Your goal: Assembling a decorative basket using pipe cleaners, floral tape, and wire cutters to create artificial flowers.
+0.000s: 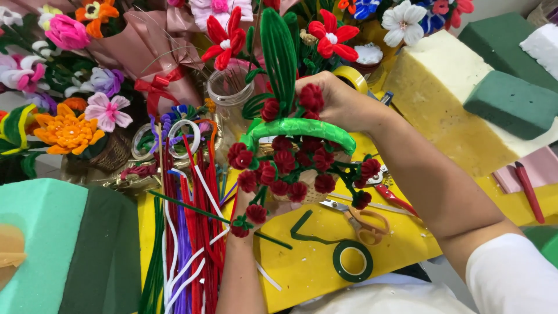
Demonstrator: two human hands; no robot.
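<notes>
A small woven basket (311,193) with a green wrapped handle (302,128) is filled with dark red pipe-cleaner flowers (285,168) on green stems. My left hand (247,206) reaches up from below and supports the basket's underside, mostly hidden behind the flowers. My right hand (337,102) comes from the right and pinches one dark red flower (311,97) above the handle. Tall green looped pipe-cleaner leaves (279,52) rise behind the basket.
Loose pipe cleaners (186,232) in red, white, purple and green lie left of the basket on the yellow table (302,267). Orange-handled scissors (360,221), a green tape roll (353,260), red pliers (395,197), a glass jar (229,96), foam blocks (511,102) and finished bouquets (70,122) surround it.
</notes>
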